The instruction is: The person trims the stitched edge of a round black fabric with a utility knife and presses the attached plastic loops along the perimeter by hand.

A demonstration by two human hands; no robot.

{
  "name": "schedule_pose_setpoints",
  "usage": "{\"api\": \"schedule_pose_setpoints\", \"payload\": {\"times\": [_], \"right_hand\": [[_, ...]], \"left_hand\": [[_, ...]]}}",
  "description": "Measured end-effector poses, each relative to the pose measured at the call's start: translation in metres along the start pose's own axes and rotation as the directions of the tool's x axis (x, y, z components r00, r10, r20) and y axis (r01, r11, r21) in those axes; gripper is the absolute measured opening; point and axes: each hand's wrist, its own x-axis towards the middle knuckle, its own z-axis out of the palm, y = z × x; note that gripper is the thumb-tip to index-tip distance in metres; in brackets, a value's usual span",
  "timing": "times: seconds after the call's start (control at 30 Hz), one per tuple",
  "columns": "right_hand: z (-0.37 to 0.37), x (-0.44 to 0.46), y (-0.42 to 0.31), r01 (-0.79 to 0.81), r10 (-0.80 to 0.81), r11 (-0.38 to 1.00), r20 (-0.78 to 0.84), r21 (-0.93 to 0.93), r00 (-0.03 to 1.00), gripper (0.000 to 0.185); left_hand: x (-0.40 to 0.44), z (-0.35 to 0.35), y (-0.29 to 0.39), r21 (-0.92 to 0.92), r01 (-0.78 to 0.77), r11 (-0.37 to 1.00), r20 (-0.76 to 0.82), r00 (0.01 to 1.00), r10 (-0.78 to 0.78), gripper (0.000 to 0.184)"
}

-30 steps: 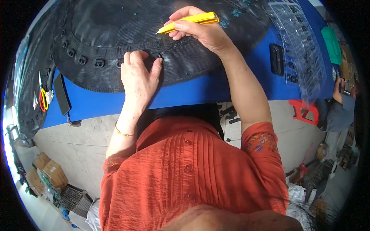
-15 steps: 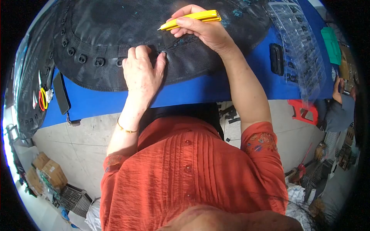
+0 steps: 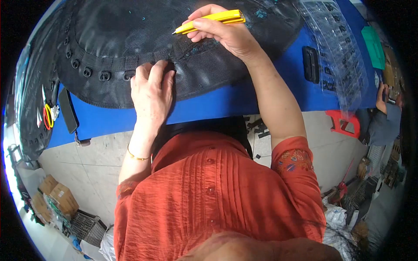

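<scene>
If the black mesh fabric [image 3: 126, 35] beneath your left hand [image 3: 151, 91] slides, since I cannot tell whether those curled fingers pinch it, the yellow pointed tool [image 3: 224, 16] clasped in your right hand [image 3: 233, 39] could snag it or prick you, its tip facing left just beyond them.

Yellow tool [image 3: 213, 21], black fabric [image 3: 117, 30], blue table [image 3: 311, 96]
</scene>
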Motion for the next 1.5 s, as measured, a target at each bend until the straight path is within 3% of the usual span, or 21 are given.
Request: {"api": "schedule_pose_setpoints", "payload": {"times": [0.17,0.23,0.4,0.63,0.8,0.83,0.93,1.0,1.07,1.1,1.5], "right_hand": [[-0.003,0.001,0.001,0.017,-0.012,0.996,0.059,-0.083,0.998,0.027],[-0.005,0.000,0.000,0.001,0.003,0.997,0.055,-0.077,0.998,0.027],[-0.003,-0.001,-0.003,-0.037,0.039,0.997,0.036,-0.065,0.999,0.027],[-0.006,0.001,-0.001,-0.042,0.042,0.999,0.019,-0.031,0.999,0.027],[-0.001,0.003,0.008,0.179,-0.208,0.961,-0.125,-0.211,0.970,0.026],[0.004,0.000,0.001,0.125,-0.153,0.977,-0.163,-0.172,0.975,0.028],[0.007,0.000,0.009,0.225,-0.274,0.947,-0.209,-0.229,0.939,0.033],[0.007,0.001,0.015,0.316,-0.435,0.843,-0.204,-0.436,0.877,0.035],[0.007,0.007,0.022,0.305,-0.492,0.767,-0.214,-0.564,0.844,0.046],[0.007,0.005,0.021,0.314,-0.578,0.629,-0.158,-0.711,0.801,0.049],[0.017,-0.002,0.022,0.362,-0.542,0.433,0.083,-0.825,0.836,0.050]], "left_hand": [[-0.009,-0.004,-0.006,0.017,-0.033,0.999,0.003,0.999,0.033,0.026],[-0.012,0.000,-0.008,0.006,-0.118,0.993,-0.045,0.992,0.118,0.024],[-0.012,0.000,-0.006,0.022,-0.077,0.997,-0.038,0.996,0.078,0.020],[-0.008,0.000,-0.007,-0.043,-0.038,0.998,-0.008,0.999,0.038,0.032],[-0.008,0.001,-0.009,-0.010,-0.089,0.996,0.016,0.996,0.089,0.032],[-0.008,0.001,-0.009,-0.012,-0.092,0.996,0.018,0.996,0.093,0.031],[-0.006,-0.001,-0.004,0.027,-0.129,0.991,-0.023,0.991,0.129,0.031],[-0.008,0.000,-0.006,-0.018,-0.097,0.995,0.008,0.995,0.097,0.031],[-0.008,-0.001,-0.006,-0.029,-0.079,0.996,0.030,0.996,0.080,0.032],[-0.008,-0.001,-0.007,-0.036,-0.074,0.997,0.043,0.996,0.076,0.032],[-0.012,0.006,-0.014,-0.003,-0.099,0.995,0.011,0.995,0.099,0.033]]}}
